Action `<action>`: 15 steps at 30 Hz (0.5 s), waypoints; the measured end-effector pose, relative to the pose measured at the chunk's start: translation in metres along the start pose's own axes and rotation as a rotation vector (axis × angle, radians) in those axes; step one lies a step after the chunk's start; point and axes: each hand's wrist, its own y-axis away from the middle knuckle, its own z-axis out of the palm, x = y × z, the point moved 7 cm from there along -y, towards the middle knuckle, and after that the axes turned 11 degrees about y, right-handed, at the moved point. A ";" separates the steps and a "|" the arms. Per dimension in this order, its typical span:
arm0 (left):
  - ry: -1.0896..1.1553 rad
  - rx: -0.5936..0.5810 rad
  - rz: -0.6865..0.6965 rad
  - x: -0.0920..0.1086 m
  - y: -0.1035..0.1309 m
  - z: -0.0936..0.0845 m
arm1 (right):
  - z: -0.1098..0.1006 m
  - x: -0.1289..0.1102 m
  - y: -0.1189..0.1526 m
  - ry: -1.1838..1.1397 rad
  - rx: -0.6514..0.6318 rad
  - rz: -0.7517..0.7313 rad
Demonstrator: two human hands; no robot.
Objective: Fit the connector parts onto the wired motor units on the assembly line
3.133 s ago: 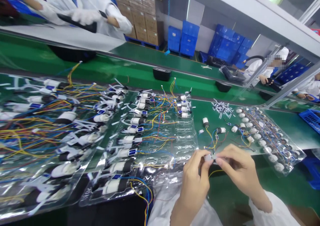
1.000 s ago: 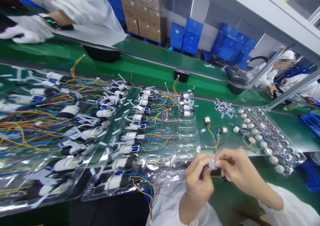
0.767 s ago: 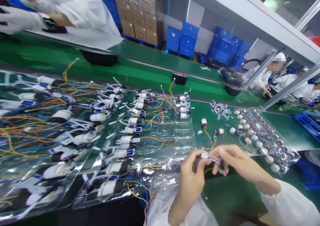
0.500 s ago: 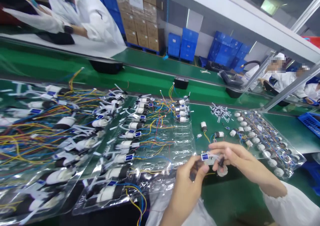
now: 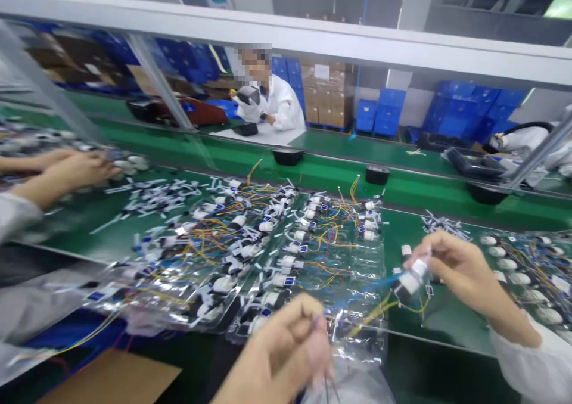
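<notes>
Between the thumb and fingers of my right hand (image 5: 460,267) hangs a white and black motor-like part (image 5: 410,282), with blue and yellow wires trailing left from it. My left hand (image 5: 290,350) is lower, near the front edge of the bench, its fingers pinched on thin dark wires (image 5: 329,387) that show below them. The wires are blurred, and their far ends cannot be made out. Behind the left hand lies a clear plastic tray (image 5: 364,267) with rows of similar wired parts. A loose white part (image 5: 406,251) stands just beyond the right hand.
Another wired tray (image 5: 187,297) lies left, and more parts (image 5: 521,279) lie right. White strips (image 5: 440,222) are piled behind my right hand. A co-worker's hands (image 5: 80,168) work at far left. Another person (image 5: 283,103) sits across the bench. A metal rail (image 5: 286,19) crosses above.
The view has swung left and risen. My hands have moved apart; the left is lower and nearer. The right now holds up a white and black part with wires.
</notes>
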 end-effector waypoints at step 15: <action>-0.134 0.288 0.061 0.061 -0.201 -0.019 | 0.084 0.123 -0.083 0.152 -0.024 -0.054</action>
